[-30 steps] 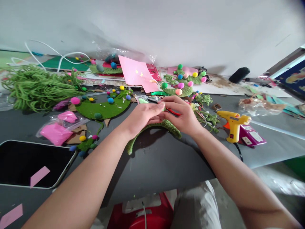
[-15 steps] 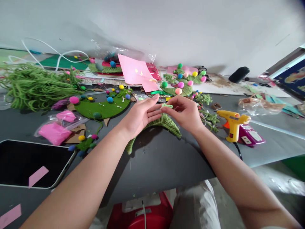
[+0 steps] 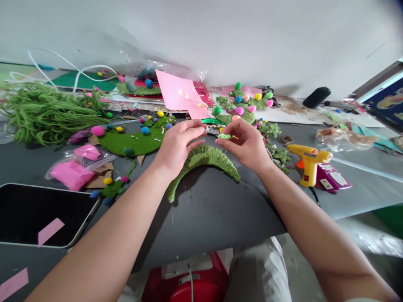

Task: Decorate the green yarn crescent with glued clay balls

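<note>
Between the thumb and fingers of my right hand (image 3: pixel 244 140) is a small light-green piece (image 3: pixel 224 136), too small to make out its kind. My left hand (image 3: pixel 181 144) is apart from it, its fingers stretched out and nothing in them. Below both hands a curved crescent wrapped in green yarn (image 3: pixel 209 157) lies on the grey table (image 3: pixel 217 218). My left hand covers part of the crescent's left side; whether they touch I cannot tell.
A yellow glue gun (image 3: pixel 310 161) stands at the right by a purple box (image 3: pixel 332 176). Green yarn (image 3: pixel 50 115), a green felt piece with pompoms (image 3: pixel 129 142) and a phone (image 3: pixel 40 209) lie left. Pink paper (image 3: pixel 179 92) and decorated green pieces (image 3: pixel 242 111) are at the back.
My hands have moved apart. The small light-green piece has come away from my left fingers in my right hand, and more of the crescent shows.
</note>
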Tool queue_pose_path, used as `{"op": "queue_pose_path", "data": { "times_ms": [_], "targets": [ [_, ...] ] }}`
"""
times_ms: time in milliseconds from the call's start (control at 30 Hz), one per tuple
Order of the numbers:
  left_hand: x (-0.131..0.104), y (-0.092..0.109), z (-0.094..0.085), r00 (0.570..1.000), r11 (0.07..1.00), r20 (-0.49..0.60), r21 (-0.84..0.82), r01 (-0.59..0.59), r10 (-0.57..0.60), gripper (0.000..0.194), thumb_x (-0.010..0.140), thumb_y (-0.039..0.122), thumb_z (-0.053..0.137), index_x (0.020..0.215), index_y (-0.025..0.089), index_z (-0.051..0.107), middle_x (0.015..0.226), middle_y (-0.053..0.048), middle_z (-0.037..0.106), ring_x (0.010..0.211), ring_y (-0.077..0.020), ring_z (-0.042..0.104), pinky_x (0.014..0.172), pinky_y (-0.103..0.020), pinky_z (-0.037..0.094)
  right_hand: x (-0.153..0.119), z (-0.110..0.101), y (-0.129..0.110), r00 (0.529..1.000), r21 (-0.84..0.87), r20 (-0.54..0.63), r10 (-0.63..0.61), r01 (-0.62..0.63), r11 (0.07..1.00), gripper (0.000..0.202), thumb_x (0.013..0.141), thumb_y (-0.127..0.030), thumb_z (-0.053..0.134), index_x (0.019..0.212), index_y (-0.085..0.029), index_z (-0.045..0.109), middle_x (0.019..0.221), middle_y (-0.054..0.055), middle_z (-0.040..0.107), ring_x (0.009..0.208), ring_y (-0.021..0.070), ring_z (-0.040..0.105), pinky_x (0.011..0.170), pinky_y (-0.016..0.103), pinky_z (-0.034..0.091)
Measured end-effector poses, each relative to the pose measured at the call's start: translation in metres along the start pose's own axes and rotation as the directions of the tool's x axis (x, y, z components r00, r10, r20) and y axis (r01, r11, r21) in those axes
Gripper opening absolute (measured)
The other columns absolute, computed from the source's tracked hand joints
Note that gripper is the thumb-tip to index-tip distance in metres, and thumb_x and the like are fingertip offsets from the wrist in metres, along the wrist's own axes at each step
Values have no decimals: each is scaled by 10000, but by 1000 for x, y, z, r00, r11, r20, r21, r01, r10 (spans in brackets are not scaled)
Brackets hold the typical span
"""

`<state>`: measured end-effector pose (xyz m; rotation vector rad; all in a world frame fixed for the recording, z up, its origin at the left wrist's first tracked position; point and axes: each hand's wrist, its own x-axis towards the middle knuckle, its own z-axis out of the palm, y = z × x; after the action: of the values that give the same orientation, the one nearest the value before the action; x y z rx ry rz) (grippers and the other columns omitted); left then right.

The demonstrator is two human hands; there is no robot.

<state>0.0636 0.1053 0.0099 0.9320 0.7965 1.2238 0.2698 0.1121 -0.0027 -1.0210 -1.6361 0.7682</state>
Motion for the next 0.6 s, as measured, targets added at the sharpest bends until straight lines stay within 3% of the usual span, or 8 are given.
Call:
{"op": "queue_pose_path", "data": {
  "times_ms": [67, 133, 233, 300, 367, 467, 533, 600],
  "targets": [
    [0, 0, 0, 1000, 1000, -6, 2, 7, -6, 342, 808, 268, 810, 1121, 146, 751, 1230, -114, 762, 1210, -272, 691, 1006, -377, 543, 1, -1, 1, 1000, 42, 30, -1, 0, 999, 426, 827, -539, 870, 1080, -253, 682, 1027, 28, 752, 934, 183, 712, 791, 315, 606],
    [1, 0, 0, 1000, 1000, -1, 15, 4, -4, 352, 797, 249, 818, 1128, 146, 756, 1225, -113, 764, 1230, -279, 683, 997, -376, 544, 1, -2, 0, 996, 89, 74, 58, -64, 994, 427, 914, -595, 763, 1147, -242, 703, 984, 36, 774, 859, 174, 725, 763, 323, 612],
    [1, 0, -2, 1000, 999, 12, 39, -10, 9, 368, 792, 239, 831, 1141, 148, 758, 1222, -111, 765, 1252, -286, 674, 989, -377, 544, 1, -3, 0, 984, 61, 105, 145, -152, 987, 452, 931, -650, 716, 911, -199, 745, 655, -2, 682, 553, 130, 599, 543, 287, 525],
    [2, -1, -3, 1000, 999, 13, 51, -14, 13, 375, 791, 242, 833, 1146, 148, 757, 1233, -112, 764, 1244, -291, 678, 985, -384, 545, 1, -3, 0, 993, 20, 54, 106, -107, 994, 421, 822, -597, 856, 812, -197, 725, 621, -15, 652, 543, 125, 576, 507, 272, 486],
    [2, -2, -3, 1000, 998, 12, 63, -14, 14, 378, 786, 238, 833, 1146, 151, 760, 1238, -112, 765, 1237, -295, 682, 982, -389, 545, 0, -2, 0, 1000, -1, 9, 20, -20, 1000, 394, 757, -528, 930, 885, -207, 740, 801, 13, 739, 699, 154, 666, 611, 282, 555],
    [2, -2, -3, 1000, 997, 10, 72, -20, 19, 365, 778, 222, 833, 1132, 157, 769, 1210, -104, 778, 1220, -295, 691, 964, -388, 548, 0, -2, -2, 998, 48, 60, 22, -25, 999, 429, 873, -559, 828, 1146, -239, 744, 1126, 58, 796, 959, 196, 751, 852, 344, 632],
    [2, -2, -3, 1000, 997, 5, 71, -22, 21, 350, 773, 215, 836, 1113, 162, 776, 1186, -94, 785, 1196, -288, 701, 947, -382, 549, 0, -2, -3, 983, 105, 130, 129, -143, 984, 455, 938, -634, 723, 1148, -231, 737, 1036, 67, 818, 861, 194, 771, 807, 356, 651],
    [3, -2, -3, 1000, 997, 0, 72, -17, 17, 335, 765, 216, 841, 1090, 163, 781, 1178, -90, 785, 1178, -282, 705, 937, -378, 551, 0, -1, -3, 968, 108, 157, 195, -213, 971, 487, 934, -688, 692, 951, -204, 743, 768, 48, 781, 631, 169, 712, 632, 327, 622]
  ]
}}
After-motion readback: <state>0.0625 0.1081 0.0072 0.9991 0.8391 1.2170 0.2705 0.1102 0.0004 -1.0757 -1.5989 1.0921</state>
